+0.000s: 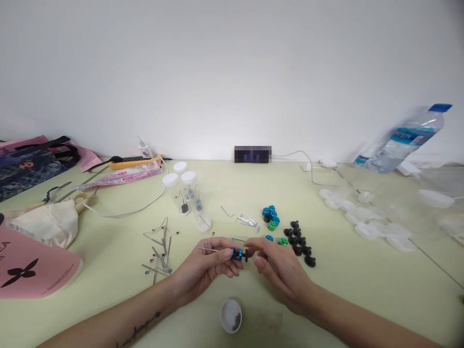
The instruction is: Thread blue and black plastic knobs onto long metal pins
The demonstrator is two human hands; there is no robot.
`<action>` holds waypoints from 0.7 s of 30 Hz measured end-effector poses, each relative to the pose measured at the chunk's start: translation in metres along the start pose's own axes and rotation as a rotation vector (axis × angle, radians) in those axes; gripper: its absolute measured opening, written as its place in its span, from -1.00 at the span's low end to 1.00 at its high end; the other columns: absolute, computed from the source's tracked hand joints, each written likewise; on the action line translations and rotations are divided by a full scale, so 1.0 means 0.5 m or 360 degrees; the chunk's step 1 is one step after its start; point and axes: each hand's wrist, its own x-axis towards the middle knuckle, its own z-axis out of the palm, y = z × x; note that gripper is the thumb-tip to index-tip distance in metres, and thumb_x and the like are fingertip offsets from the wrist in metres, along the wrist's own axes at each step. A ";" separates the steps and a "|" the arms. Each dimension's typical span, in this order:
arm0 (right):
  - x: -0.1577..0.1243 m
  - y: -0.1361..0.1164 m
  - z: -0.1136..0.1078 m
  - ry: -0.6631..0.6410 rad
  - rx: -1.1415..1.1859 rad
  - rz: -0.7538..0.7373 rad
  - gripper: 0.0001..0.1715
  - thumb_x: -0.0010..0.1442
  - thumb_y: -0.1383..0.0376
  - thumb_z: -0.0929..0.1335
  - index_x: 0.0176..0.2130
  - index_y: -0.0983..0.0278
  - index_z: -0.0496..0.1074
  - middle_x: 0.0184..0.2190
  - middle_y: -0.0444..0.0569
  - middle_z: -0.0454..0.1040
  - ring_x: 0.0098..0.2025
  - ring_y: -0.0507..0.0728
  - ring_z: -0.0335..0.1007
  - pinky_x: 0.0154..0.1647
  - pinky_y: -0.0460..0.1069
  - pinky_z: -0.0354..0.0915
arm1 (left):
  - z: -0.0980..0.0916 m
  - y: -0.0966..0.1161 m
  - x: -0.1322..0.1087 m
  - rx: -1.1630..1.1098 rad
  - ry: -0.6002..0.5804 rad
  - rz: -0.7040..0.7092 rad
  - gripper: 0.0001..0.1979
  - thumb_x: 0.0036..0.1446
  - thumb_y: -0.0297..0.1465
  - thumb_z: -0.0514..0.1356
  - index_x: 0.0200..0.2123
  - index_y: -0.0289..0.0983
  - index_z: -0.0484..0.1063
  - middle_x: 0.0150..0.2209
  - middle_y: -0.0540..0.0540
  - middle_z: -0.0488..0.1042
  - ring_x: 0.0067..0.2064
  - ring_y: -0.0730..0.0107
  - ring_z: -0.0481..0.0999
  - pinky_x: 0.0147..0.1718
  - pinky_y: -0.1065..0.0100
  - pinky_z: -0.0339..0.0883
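Observation:
My left hand point(206, 266) is closed on a small blue metal cylinder-shaped part point(237, 254), gripped between thumb and fingers. A black disc-ended piece point(246, 255) sticks out of its right end. A thin metal wire rod with a small ring end also extends left from that hand. My right hand point(281, 268) is just right of the black disc, index finger and thumb apart, with nothing visible between them. Behind the fingers shows a thin bent metal piece point(238, 240). Below both hands stands a small white cap point(231, 316) holding tiny dark screws.
Blue and green metal parts point(271, 225) and black disc pieces point(297, 245) lie right, beside hex keys point(248, 221). Wire rods point(162, 249) lie left. Clear tubes with white lids point(188, 177) stand behind. White caps point(366, 229) and a water bottle point(408, 137) are far right.

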 end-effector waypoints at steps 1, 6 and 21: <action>0.000 0.000 0.000 -0.0004 -0.0007 -0.0008 -0.74 0.38 0.24 0.11 -0.02 0.20 0.25 -0.29 -0.06 0.47 -0.36 0.05 0.39 -0.32 -0.06 0.22 | 0.000 0.000 0.000 -0.0001 -0.0003 0.0000 -0.87 0.12 -0.45 0.24 -0.28 -0.42 0.50 -0.38 -0.20 0.57 -0.41 0.47 0.54 -0.38 0.51 0.41; 0.000 -0.001 -0.001 -0.0015 -0.0006 0.0016 -0.75 0.37 0.25 0.12 -0.02 0.20 0.24 -0.28 -0.07 0.46 -0.35 0.05 0.38 -0.31 -0.06 0.21 | 0.000 0.001 -0.002 0.0005 -0.0013 0.0002 -0.86 0.14 -0.46 0.22 -0.26 -0.43 0.50 -0.37 -0.21 0.57 -0.41 0.49 0.54 -0.37 0.52 0.41; 0.003 0.000 0.006 -0.0063 -0.0048 -0.0048 -0.71 0.27 0.28 0.30 0.00 0.19 0.28 -0.42 -0.15 0.41 -0.49 0.00 0.31 -0.44 -0.10 0.19 | 0.000 0.001 0.000 -0.0024 -0.0013 -0.0004 -0.87 0.13 -0.49 0.23 -0.27 -0.46 0.51 -0.39 -0.20 0.56 -0.42 0.48 0.54 -0.40 0.51 0.42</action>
